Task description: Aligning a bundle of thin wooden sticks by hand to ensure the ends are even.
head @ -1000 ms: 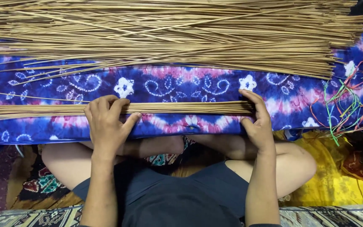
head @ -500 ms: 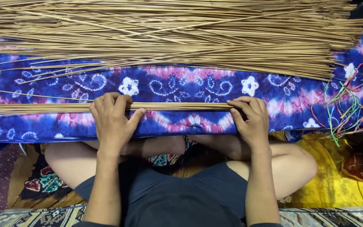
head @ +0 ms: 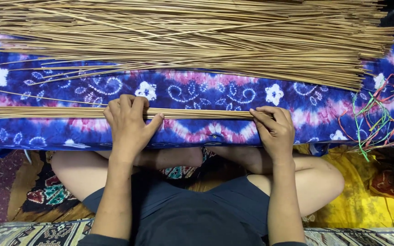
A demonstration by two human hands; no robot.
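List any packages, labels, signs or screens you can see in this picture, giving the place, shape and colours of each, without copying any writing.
None in view: no package, label, sign or screen shows.
What is there: thin tan sticks on a blue, pink and white patterned cloth, a bundle of sticks under both hands, and loose coloured strings at the right.

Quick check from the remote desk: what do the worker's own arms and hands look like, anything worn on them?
Both arms are bare along the forearms, with dark sleeve edges just showing at the bottom of the frame. The left hand and right hand are bare: no gloves, rings, watch or bracelets visible. Fingernails are short and unpainted.
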